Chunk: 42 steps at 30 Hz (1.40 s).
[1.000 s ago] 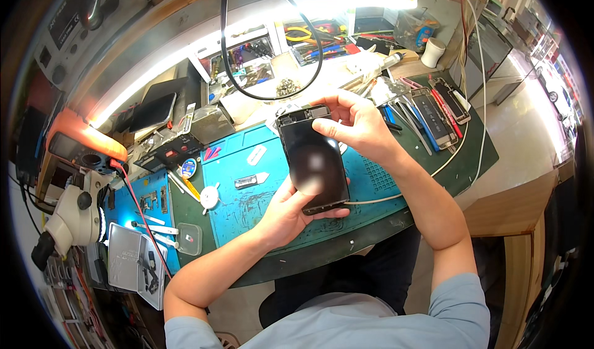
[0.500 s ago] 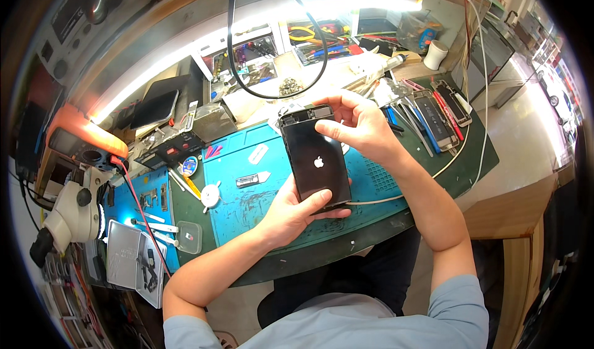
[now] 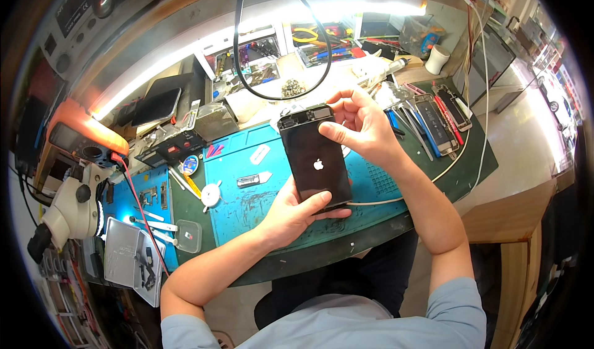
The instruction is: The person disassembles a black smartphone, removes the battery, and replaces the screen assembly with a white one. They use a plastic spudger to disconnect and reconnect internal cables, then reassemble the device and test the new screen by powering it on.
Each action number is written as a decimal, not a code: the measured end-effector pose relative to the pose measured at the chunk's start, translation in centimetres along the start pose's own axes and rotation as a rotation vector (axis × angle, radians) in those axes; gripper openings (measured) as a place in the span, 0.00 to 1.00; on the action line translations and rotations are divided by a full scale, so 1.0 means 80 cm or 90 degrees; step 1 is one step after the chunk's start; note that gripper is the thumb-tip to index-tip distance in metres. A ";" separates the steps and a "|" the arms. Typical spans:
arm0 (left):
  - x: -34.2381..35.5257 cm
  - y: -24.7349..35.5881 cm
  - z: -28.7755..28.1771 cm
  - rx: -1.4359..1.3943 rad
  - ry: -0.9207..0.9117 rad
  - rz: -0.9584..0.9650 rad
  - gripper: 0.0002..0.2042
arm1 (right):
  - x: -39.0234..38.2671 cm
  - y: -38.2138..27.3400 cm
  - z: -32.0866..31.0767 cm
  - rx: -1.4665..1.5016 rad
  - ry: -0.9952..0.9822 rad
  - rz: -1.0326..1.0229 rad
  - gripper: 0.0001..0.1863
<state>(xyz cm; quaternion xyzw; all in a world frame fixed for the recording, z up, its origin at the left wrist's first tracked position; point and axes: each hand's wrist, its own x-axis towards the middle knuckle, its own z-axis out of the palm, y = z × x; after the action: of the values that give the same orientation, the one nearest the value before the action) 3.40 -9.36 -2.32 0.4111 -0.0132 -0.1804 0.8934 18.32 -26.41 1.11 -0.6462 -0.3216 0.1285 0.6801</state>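
Observation:
A black phone (image 3: 312, 151) is held upright between my hands over the blue silicone mat (image 3: 244, 204). Its top end shows exposed parts, and a white logo glows on the dark screen. My left hand (image 3: 297, 216) wraps the bottom end, thumb on the screen's lower edge. My right hand (image 3: 356, 129) grips the upper right, thumb on the glass near the top. A white cable (image 3: 378, 203) runs from beside the phone's bottom end off to the right. A small blade-shaped tool (image 3: 247, 180) lies on the mat left of the phone.
An orange multimeter (image 3: 86, 136) and a white microscope (image 3: 71, 213) stand at left, near an open case (image 3: 124, 253). Opened phones (image 3: 431, 126), tweezers and screwdrivers lie at right. A black cable loop (image 3: 283, 95) hangs above my hands. Lit shelves of tools line the back.
A second ago the screen showed only a bright reflection; since half a second ago it shows the white logo. My left thumb has moved to the right along the screen's bottom. The grip is otherwise similar.

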 end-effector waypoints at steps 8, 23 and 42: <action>-0.001 0.005 0.003 -0.012 0.018 -0.003 0.30 | -0.002 -0.016 0.002 -0.130 -0.006 0.007 0.14; -0.002 0.007 0.005 -0.007 0.033 -0.007 0.26 | 0.001 -0.002 0.003 -0.118 0.004 -0.011 0.16; 0.003 0.007 0.001 -0.062 0.000 -0.021 0.34 | 0.002 0.009 0.008 -0.116 0.069 0.006 0.16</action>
<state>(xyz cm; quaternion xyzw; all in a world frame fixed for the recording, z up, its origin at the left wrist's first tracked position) 3.76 -9.11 -1.87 0.3674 0.0022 -0.1958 0.9092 18.27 -25.71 0.45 -0.7127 -0.2916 0.0663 0.6345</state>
